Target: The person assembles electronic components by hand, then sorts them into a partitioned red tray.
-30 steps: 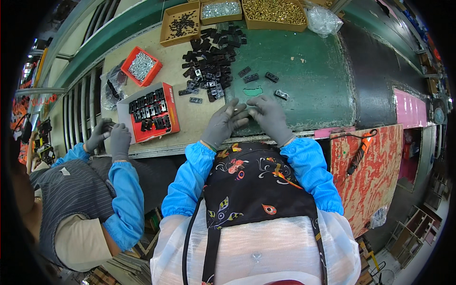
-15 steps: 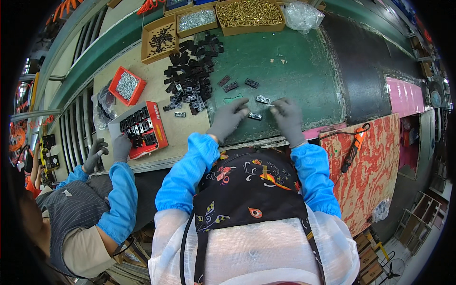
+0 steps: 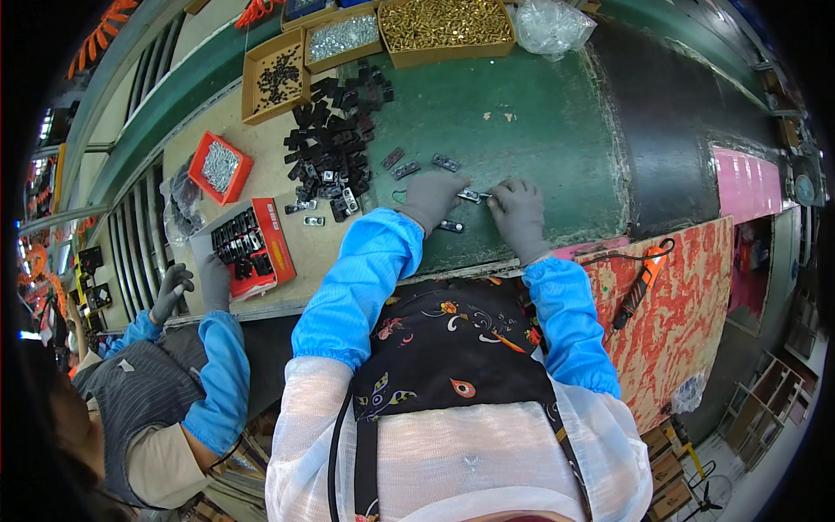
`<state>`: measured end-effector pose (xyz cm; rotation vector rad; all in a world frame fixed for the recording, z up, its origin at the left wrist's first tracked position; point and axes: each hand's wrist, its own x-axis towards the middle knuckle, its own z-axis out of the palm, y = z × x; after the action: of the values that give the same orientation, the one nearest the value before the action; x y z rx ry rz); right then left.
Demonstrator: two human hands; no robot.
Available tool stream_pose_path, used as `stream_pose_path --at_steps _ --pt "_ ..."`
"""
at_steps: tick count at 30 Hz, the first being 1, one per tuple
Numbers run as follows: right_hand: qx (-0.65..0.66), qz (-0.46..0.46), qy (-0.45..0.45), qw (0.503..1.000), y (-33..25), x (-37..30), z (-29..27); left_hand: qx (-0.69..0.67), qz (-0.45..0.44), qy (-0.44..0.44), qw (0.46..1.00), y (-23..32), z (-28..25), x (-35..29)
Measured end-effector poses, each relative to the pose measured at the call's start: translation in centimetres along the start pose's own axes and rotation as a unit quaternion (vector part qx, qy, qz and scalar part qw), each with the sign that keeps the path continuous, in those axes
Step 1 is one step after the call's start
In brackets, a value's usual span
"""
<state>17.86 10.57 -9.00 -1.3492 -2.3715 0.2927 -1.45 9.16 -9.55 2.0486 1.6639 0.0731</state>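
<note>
My gloved left hand (image 3: 430,200) reaches over the green tabletop and pinches the left end of a small black bracket with a shiny metal insert (image 3: 470,195). At its right end the fingertips of my gloved right hand (image 3: 518,217) are closed together; whatever lies between them is too small to name. Just below, a second black bracket (image 3: 450,226) lies flat near the table's front edge. Beyond my left hand lie a few more black brackets (image 3: 405,169). A big heap of such brackets (image 3: 330,148) spreads to the left.
At the back stand boxes of brass-coloured pieces (image 3: 445,24), silver screws (image 3: 344,39) and black screws (image 3: 277,80). A red bin of screws (image 3: 219,167) stands left. A co-worker's gloved hand (image 3: 215,283) touches a red box (image 3: 271,239). An orange-handled tool (image 3: 644,283) lies right.
My left hand has moved right and taken hold of the bracket's left end. My right hand stays close to the other end. The view has shifted slightly.
</note>
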Motion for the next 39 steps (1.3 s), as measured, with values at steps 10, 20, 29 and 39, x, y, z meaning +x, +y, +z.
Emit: stream_pose_path --at_steps 10,20,29,39 --pt "-0.025 -0.039 -0.030 0.999 0.0 0.7 0.1 0.072 0.017 -0.022 0.997 0.6 -0.1 0.7" --pt "-0.094 -0.089 -0.088 0.988 -0.7 1.4 0.8 0.044 0.001 -0.032 0.998 0.4 0.4 1.2" --pt "-0.173 -0.194 -0.169 0.951 -1.6 2.3 1.4 0.030 -0.032 -0.036 0.998 -0.2 1.4 2.0" --pt "-0.222 -0.128 -0.219 0.942 -3.0 2.8 1.8 -0.002 -0.058 -0.023 0.998 0.9 1.5 1.6"
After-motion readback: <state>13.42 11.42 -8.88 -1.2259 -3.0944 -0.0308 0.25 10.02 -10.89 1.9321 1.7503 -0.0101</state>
